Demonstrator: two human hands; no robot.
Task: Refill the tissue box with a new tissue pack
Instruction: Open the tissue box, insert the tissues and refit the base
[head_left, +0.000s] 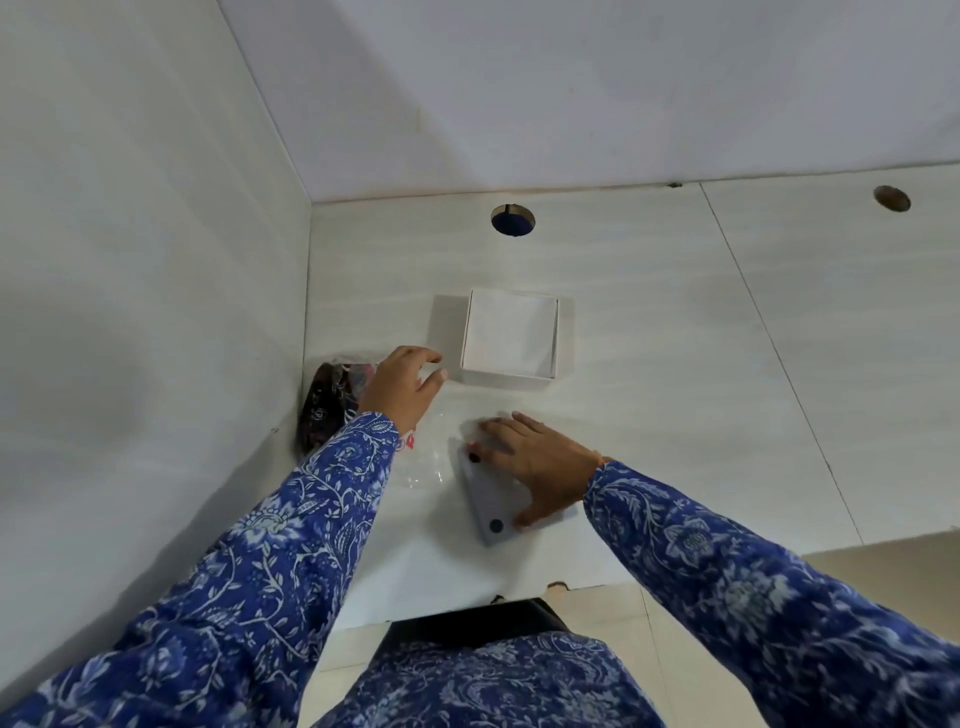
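Observation:
A white square tissue box (504, 375) stands open on the white counter, with white tissues (511, 332) filling it to the rim. My left hand (402, 387) hovers just left of the box with fingers loosely curled and apart, holding nothing I can make out. A crumpled clear plastic wrapper (426, 462) with red print lies under and in front of that hand. My right hand (540, 465) lies spread over a flat grey lid (485, 512) with black round dots, the thumb at its near edge and the fingertips at its far edge.
A dark patterned cloth (324, 400) is bunched in the corner where the counter meets the left wall (156, 312). The counter has a round hole (513, 220) behind the box and a smaller hole (892, 198) at far right. The counter's front edge (467, 605) is close to my body.

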